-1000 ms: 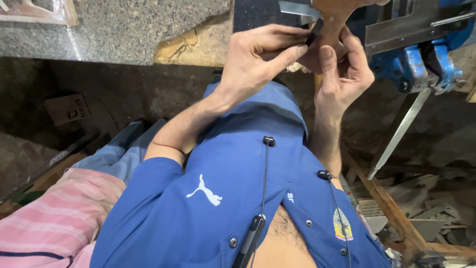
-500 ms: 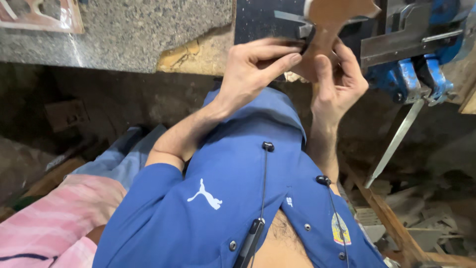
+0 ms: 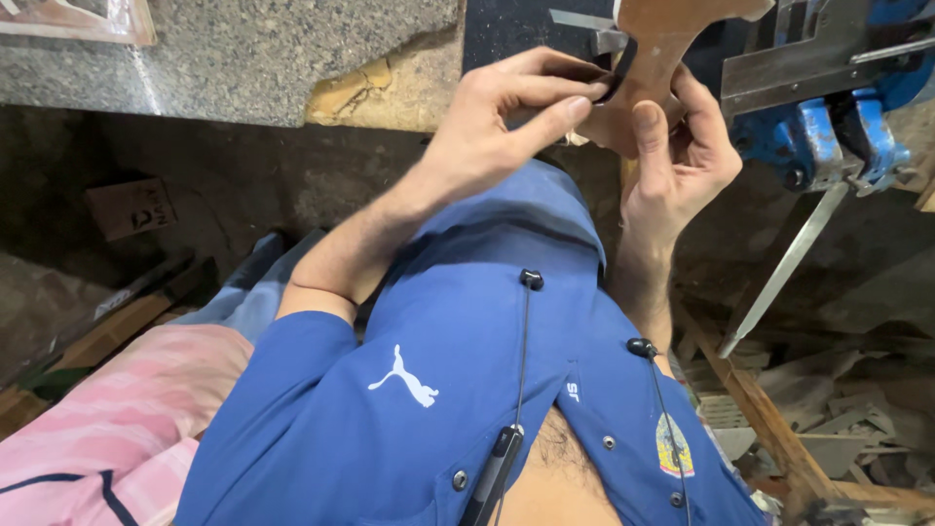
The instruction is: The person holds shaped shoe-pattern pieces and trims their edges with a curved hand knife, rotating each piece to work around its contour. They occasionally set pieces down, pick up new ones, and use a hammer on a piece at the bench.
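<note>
Your left hand (image 3: 492,131) pinches a small dark strip (image 3: 612,86) against the brown wood piece (image 3: 662,44); your right hand (image 3: 677,156) curls around that piece from below. It runs upward, beside the blue vise (image 3: 828,127).

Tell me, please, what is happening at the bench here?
A person in a blue shirt is working a brown shaped piece at the edge of a workbench. The left hand pinches a small dark thing against the piece with thumb and forefinger, while the right hand supports the piece from below, thumb pressed on it. A blue vise stands just to the right, its handle bar hanging down. Scraps lie on the floor.
</note>
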